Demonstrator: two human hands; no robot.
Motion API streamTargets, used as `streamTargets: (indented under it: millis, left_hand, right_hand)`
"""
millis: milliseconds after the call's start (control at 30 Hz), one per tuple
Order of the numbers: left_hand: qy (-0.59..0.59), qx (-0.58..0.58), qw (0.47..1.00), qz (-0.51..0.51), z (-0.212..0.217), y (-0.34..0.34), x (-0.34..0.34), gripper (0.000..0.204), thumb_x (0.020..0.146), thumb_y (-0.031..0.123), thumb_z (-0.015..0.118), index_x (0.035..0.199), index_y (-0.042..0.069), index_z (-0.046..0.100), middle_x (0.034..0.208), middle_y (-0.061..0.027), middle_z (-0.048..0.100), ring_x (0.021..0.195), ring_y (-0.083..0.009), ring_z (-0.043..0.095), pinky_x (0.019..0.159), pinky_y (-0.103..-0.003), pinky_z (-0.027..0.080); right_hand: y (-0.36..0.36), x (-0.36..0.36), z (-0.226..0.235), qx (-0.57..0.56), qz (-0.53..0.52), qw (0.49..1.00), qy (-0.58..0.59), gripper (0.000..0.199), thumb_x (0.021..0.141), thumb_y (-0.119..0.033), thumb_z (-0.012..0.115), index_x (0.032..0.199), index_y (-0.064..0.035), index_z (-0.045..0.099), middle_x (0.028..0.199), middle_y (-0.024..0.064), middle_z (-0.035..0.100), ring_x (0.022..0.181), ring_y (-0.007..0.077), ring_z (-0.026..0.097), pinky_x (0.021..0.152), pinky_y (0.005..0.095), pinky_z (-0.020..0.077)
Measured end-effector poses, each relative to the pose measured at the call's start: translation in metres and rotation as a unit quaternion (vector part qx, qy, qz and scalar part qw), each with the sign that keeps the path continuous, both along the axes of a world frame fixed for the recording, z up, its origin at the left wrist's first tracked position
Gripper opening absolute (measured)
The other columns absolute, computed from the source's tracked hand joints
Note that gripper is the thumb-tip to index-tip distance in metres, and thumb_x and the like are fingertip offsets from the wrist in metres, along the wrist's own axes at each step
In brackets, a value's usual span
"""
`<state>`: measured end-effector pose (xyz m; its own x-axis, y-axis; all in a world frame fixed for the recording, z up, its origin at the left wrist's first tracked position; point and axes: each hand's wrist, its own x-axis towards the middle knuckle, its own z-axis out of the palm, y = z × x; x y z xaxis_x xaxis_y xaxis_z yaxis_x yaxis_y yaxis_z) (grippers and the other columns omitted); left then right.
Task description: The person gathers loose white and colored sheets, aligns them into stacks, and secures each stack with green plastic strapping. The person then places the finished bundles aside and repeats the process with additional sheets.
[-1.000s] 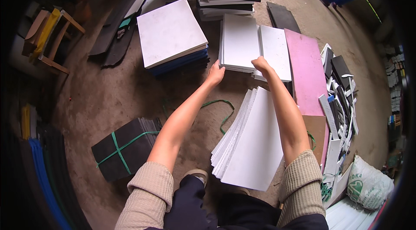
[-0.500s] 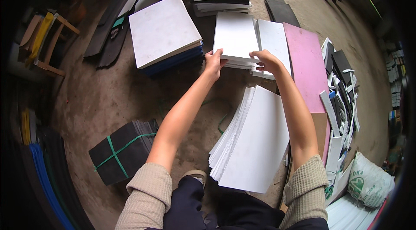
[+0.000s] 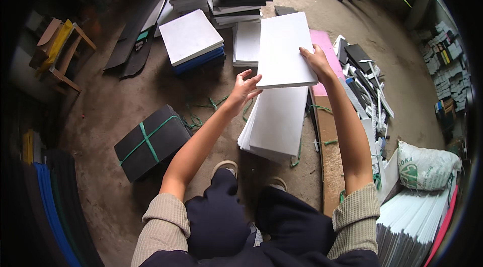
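Note:
Both hands hold up a thin batch of white sheets (image 3: 284, 48) above the dirt floor. My right hand (image 3: 317, 61) grips its right edge. At the lower left corner my left hand (image 3: 245, 87) supports it with fingers spread along the edge. Just below, in front of my feet, lies a fanned pile of white sheets (image 3: 276, 123). A shorter white stack (image 3: 247, 43) lies on the floor beyond, partly hidden by the lifted batch.
A white stack on blue sheets (image 3: 191, 38) and dark stacks (image 3: 236, 0) lie farther back. A black bundle tied with green strap (image 3: 151, 141) is at my left. On my right lie a pink board (image 3: 324, 46), a brown board (image 3: 329, 136), offcuts (image 3: 367, 76) and a sack (image 3: 425, 166).
Both hands reached the far white stack, took a batch of sheets off it and lifted it toward me, over the near pile.

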<state>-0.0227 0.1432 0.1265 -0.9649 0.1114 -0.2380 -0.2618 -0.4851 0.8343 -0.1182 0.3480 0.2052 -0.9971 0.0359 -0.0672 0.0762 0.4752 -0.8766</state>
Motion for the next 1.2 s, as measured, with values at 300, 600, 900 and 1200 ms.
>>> streamTargets:
  millis: [300, 600, 900, 1200]
  left_hand:
    - [-0.013, -0.302, 0.939, -0.163, 0.055, -0.042, 0.050, 0.057, 0.082, 0.035, 0.055, 0.122, 0.002, 0.032, 0.122, -0.0161, 0.039, 0.113, -0.0281, 0.041, 0.094, -0.040, 0.034]
    - [0.096, -0.615, 0.748, -0.230, 0.050, -0.006, 0.012, 0.050, 0.085, 0.036, 0.047, 0.114, -0.004, 0.044, 0.109, -0.0191, 0.053, 0.098, -0.0264, 0.051, 0.085, -0.034, 0.039]
    - [-0.006, -0.514, 0.846, -0.142, -0.079, 0.024, 0.032, 0.072, 0.086, 0.046, 0.034, 0.131, -0.004, 0.011, 0.129, -0.0268, 0.030, 0.121, -0.0368, 0.030, 0.100, -0.039, 0.025]
    - [0.062, -0.533, 0.839, -0.090, -0.062, 0.030, 0.062, 0.064, 0.086, 0.045, 0.037, 0.136, 0.014, 0.010, 0.121, -0.0246, 0.043, 0.110, -0.0378, 0.043, 0.094, -0.037, 0.033]
  right_hand:
    - [0.050, 0.113, 0.077, -0.071, -0.066, 0.994, 0.051, 0.058, 0.076, -0.018, 0.064, 0.116, 0.0096, 0.034, 0.095, 0.0202, 0.056, 0.073, 0.0185, 0.060, 0.058, 0.0266, 0.0517]
    - [0.059, 0.151, 0.038, -0.074, -0.113, 0.989, 0.065, 0.059, 0.073, -0.017, 0.067, 0.116, 0.0069, 0.035, 0.097, 0.0182, 0.056, 0.074, 0.0181, 0.060, 0.062, 0.0261, 0.0513]
    - [0.031, 0.193, -0.112, 0.129, -0.123, 0.970, -0.165, 0.077, 0.072, -0.044, 0.062, 0.131, -0.0109, 0.026, 0.121, 0.0219, 0.024, 0.112, 0.0331, 0.028, 0.099, 0.0383, 0.0227]
    - [-0.014, 0.179, -0.098, 0.327, -0.125, 0.937, -0.012, 0.072, 0.077, -0.034, 0.056, 0.131, -0.0005, 0.022, 0.132, 0.0258, 0.015, 0.124, 0.0400, 0.016, 0.101, 0.0482, 0.0174]
